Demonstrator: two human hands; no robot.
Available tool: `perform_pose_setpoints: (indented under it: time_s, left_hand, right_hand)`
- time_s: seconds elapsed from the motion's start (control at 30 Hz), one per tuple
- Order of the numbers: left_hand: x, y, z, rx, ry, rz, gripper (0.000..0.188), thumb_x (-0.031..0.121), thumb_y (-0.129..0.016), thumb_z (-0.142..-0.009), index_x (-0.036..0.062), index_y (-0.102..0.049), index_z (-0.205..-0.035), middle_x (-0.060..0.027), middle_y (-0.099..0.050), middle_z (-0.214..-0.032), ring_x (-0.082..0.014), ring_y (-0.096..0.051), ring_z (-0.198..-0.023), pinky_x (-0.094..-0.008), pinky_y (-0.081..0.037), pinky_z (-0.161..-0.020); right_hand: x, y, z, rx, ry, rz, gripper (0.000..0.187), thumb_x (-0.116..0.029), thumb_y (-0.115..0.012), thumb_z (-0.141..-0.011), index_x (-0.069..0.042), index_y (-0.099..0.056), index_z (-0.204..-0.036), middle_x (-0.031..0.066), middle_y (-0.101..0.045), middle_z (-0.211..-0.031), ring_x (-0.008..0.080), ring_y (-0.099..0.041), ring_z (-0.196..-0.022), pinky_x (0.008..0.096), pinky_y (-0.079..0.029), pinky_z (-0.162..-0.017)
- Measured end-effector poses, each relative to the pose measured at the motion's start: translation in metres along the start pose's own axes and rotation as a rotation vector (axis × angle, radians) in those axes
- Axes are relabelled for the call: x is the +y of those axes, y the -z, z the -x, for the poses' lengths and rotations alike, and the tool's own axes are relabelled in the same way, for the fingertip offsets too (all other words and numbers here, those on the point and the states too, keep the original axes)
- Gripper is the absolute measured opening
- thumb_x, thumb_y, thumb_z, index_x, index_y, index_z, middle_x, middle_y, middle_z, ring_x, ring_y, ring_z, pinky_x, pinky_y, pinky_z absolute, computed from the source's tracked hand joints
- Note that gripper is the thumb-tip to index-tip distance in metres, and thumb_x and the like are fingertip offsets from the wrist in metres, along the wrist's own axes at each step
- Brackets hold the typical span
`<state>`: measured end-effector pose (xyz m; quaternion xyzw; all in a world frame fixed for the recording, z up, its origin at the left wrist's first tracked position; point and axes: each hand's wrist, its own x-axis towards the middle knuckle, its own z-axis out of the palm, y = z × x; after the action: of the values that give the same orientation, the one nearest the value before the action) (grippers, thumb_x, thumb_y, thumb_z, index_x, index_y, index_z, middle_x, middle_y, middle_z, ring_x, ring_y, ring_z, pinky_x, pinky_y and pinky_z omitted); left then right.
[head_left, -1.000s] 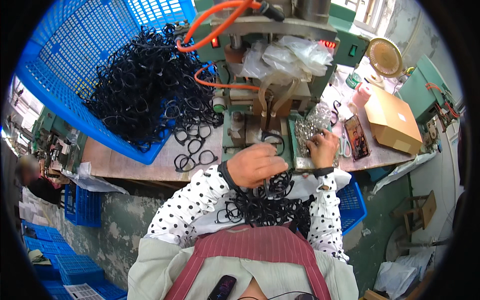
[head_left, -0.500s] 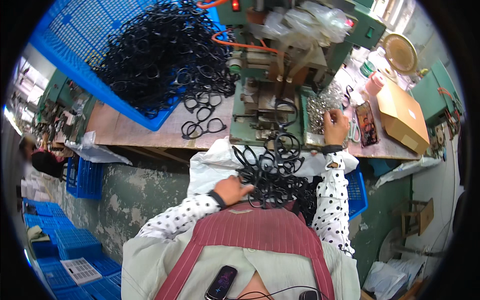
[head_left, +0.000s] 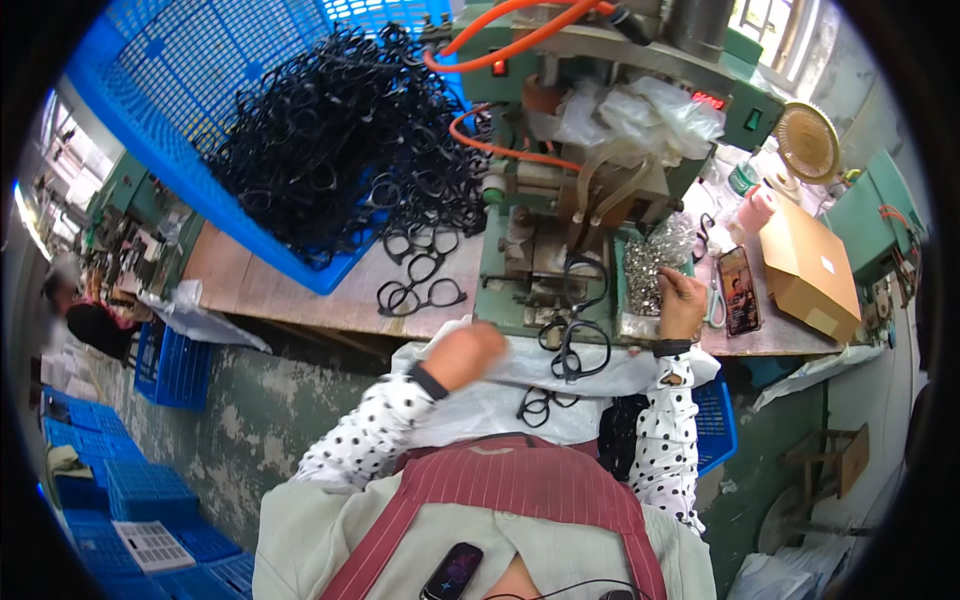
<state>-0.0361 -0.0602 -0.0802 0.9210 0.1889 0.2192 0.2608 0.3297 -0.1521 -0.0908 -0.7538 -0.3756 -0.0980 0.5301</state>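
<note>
Smeared by motion, my left hand [head_left: 467,356] is over the white sheet at the bench's front edge; its fingers cannot be read. My right hand [head_left: 682,303] pinches its fingers together at the right side of a tray of small shiny metal parts [head_left: 642,280]; what lies between the fingertips is too small to make out. Between my hands, black eyeglass frames [head_left: 582,352] hang at the front of the green machine [head_left: 520,262], one rim up on its work area. Another black eyeglass frame [head_left: 537,406] lies on the white sheet [head_left: 468,408] over my lap.
A blue basket [head_left: 170,150] heaped with black eyeglass frames [head_left: 320,150] tilts at the left. A few frames lie loose on the bench [head_left: 245,278]. Right of the tray are scissors [head_left: 715,305], a phone [head_left: 738,292] and a cardboard box [head_left: 808,270]. Orange hoses [head_left: 500,150] loop across the machine.
My left hand has risen off the lap toward the bench edge. The pile of eyeglass frames on my lap is mostly gone from sight. My right hand stays at the tray; the view has shifted.
</note>
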Motion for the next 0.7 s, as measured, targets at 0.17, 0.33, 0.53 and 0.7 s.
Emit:
perform_pose_setpoints:
  time_s: [0.17,0.33,0.53,0.7]
  left_hand:
    - [-0.056,0.043,0.013,0.219,0.244,-0.594,0.022,0.011,-0.07,-0.073,0.0164,-0.071,-0.095,-0.0077,-0.064,-0.094,-0.0322,-0.058,-0.085,-0.0436,-0.046,-0.075]
    - [-0.083,0.046,0.005,0.313,0.306,-0.506,0.014,0.012,-0.069,-0.073,0.0147,-0.067,-0.087,-0.0032,-0.064,-0.095,-0.029,-0.061,-0.085,-0.0456,-0.046,-0.071]
    - [-0.061,0.068,-0.037,0.61,0.579,0.744,0.015,0.018,-0.056,-0.098,0.0056,-0.055,-0.108,-0.0011,-0.057,-0.087,-0.0088,-0.06,-0.076,-0.0238,-0.049,-0.067]
    - [0.004,0.069,-0.066,0.792,0.325,0.497,0.018,0.015,-0.057,-0.097,0.0007,-0.054,-0.107,-0.0037,-0.061,-0.09,-0.0094,-0.056,-0.075,-0.0242,-0.048,-0.067]
  right_hand:
    - [-0.076,0.0,-0.011,-0.135,-0.096,-0.364,0.012,-0.001,-0.072,-0.075,-0.004,-0.075,-0.087,0.0086,-0.07,-0.081,0.0173,-0.064,-0.077,0.0276,-0.048,-0.07]
    - [-0.151,0.015,-0.011,-0.34,0.006,-0.463,0.017,0.0,-0.07,-0.077,-0.002,-0.075,-0.093,0.0099,-0.071,-0.087,0.0168,-0.064,-0.078,0.0273,-0.048,-0.073]
    - [-0.166,-0.003,0.004,-0.392,-0.231,-0.645,0.03,-0.004,-0.074,-0.073,-0.002,-0.067,-0.102,0.0074,-0.07,-0.083,0.0075,-0.055,-0.066,0.0225,-0.041,-0.06]
    - [-0.182,-0.012,-0.003,-0.391,-0.19,-0.552,0.043,-0.003,-0.075,-0.071,-0.002,-0.055,-0.109,0.0059,-0.07,-0.08,0.0065,-0.053,-0.063,0.0226,-0.04,-0.057]
